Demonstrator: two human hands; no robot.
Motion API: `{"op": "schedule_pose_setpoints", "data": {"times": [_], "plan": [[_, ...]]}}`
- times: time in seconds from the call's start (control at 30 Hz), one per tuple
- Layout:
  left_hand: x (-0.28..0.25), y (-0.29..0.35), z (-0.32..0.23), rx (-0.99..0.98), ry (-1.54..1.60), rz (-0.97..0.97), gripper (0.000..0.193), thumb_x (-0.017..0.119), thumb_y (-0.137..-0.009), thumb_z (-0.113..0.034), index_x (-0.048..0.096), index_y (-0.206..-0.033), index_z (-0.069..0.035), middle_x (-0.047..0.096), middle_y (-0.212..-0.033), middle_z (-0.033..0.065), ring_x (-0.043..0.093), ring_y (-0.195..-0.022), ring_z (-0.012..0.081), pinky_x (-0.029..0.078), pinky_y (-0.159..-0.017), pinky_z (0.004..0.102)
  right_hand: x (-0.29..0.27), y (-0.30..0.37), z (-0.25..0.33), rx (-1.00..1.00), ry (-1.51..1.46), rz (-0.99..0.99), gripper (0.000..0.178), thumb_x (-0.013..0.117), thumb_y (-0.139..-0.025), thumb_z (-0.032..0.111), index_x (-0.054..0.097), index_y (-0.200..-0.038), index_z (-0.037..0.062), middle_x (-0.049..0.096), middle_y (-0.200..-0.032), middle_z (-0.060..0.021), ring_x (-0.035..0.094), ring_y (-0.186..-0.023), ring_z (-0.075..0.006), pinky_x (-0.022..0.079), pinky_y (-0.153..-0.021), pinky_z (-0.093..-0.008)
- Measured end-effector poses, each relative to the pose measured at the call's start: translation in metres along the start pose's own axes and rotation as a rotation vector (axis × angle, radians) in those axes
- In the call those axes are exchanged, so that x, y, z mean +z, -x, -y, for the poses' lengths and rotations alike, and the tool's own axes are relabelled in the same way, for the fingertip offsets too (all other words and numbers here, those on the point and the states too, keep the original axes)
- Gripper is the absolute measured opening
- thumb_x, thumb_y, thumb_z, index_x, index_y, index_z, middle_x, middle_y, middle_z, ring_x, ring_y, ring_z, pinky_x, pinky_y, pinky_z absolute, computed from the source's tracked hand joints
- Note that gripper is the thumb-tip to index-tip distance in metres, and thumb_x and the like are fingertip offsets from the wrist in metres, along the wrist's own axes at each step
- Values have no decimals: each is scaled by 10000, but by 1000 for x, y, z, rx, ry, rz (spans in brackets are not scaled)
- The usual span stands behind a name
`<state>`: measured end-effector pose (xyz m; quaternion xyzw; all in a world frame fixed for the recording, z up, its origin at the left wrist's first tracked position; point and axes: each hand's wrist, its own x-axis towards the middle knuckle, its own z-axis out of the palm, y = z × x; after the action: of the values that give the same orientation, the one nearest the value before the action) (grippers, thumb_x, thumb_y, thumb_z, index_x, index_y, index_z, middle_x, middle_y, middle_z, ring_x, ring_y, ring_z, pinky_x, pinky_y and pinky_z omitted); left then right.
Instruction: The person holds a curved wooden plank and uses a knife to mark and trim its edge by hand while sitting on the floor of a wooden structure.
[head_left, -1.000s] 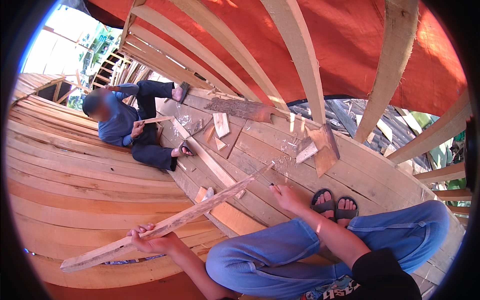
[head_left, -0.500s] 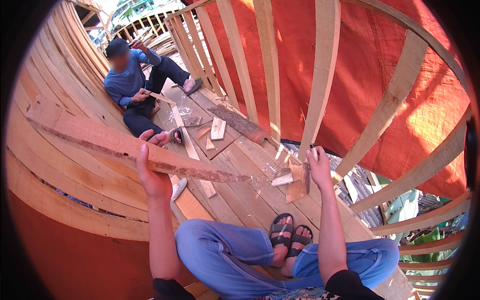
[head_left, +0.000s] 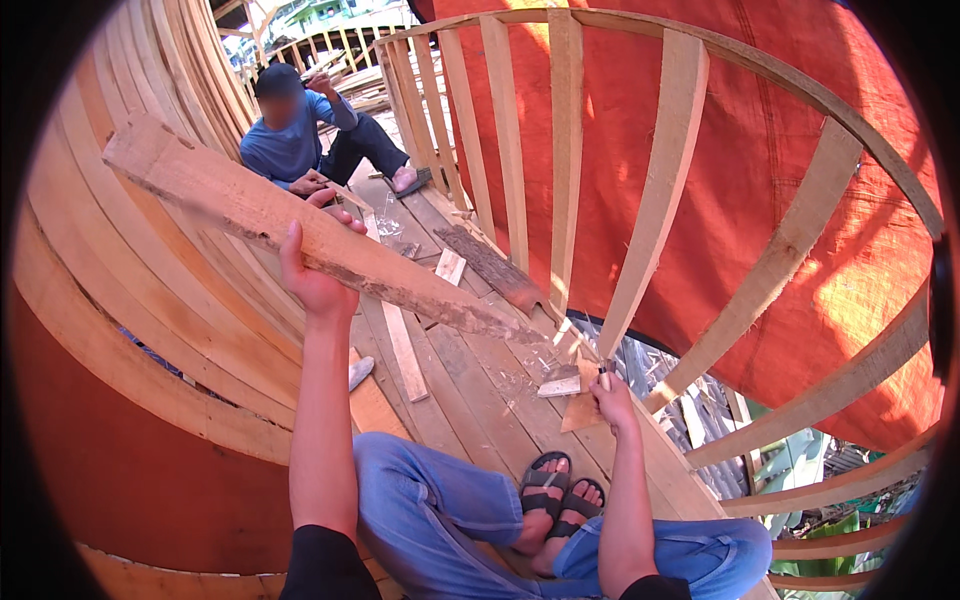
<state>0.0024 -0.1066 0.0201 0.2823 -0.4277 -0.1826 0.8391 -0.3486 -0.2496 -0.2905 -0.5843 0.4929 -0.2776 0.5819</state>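
Observation:
My left hand point(head_left: 325, 285) grips a long wooden board point(head_left: 240, 205) from below near its middle, thumb on the near side. The board has a rough, bark-like lower edge and slants down to the right, narrowing to a tip above the floor. In my closed right hand point(head_left: 617, 405) is a knife point(head_left: 604, 381); its short handle shows, and the thin blade pointing upward is hard to see. Blade and board are apart. Just left of this hand, a small pale wood offcut point(head_left: 560, 386) lies on a flat tan piece point(head_left: 582, 409).
A person point(head_left: 290, 135) in blue sits farther off against the curved plank wall point(head_left: 70, 270). Wooden slats point(head_left: 660, 190) stand along the right before an orange tarp point(head_left: 790, 200). Strips, a bark slab point(head_left: 490, 270) and shavings lie on the plank floor point(head_left: 455, 385). My sandalled feet point(head_left: 548, 500) rest close by.
My view has shifted. The board slants more steeply, its far-left end higher. My right hand with the knife has come lower and closer to me.

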Motion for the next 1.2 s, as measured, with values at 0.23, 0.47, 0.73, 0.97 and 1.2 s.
{"op": "schedule_pose_setpoints", "data": {"times": [0.23,0.47,0.73,0.97,1.2], "plan": [[-47,17,18,-40,59,-200,555,412,-895,-458,506,-1171,15,565,-895,105,562,-843,235,476,-814,368,26,2,-7,223,-520,-207,401,516,-953,467,466,-796,100,342,-521,41,281,-360,-61,198,-333,-246],[-74,15,45,-100,26,-284,560,427,-877,-469,520,-1146,14,574,-894,112,565,-831,244,481,-822,381,93,-13,-73,150,-256,-149,484,428,-974,521,483,-802,71,397,-507,0,374,-376,-111,270,-352,-285],[-101,16,50,-145,-58,-325,497,444,-856,-425,538,-1109,-8,574,-918,116,561,-857,249,472,-842,391,181,40,-1,-152,32,95,358,479,-975,356,550,-991,4,652,-859,-226,635,-836,-419,477,-697,-491],[-113,30,51,-181,-37,-185,419,522,-781,-396,504,-1001,-41,510,-920,113,509,-879,246,415,-883,396,188,30,-27,-282,98,1,314,507,-963,328,530,-931,17,657,-809,-201,639,-768,-408,484,-640,-501],[-108,56,31,-181,-81,-147,428,560,-704,-337,495,-1012,-47,503,-916,106,497,-893,242,403,-908,392,193,31,-24,-167,-3,-59,328,483,-972,333,528,-911,14,652,-767,-214,626,-746,-439,473,-651,-525]]}}
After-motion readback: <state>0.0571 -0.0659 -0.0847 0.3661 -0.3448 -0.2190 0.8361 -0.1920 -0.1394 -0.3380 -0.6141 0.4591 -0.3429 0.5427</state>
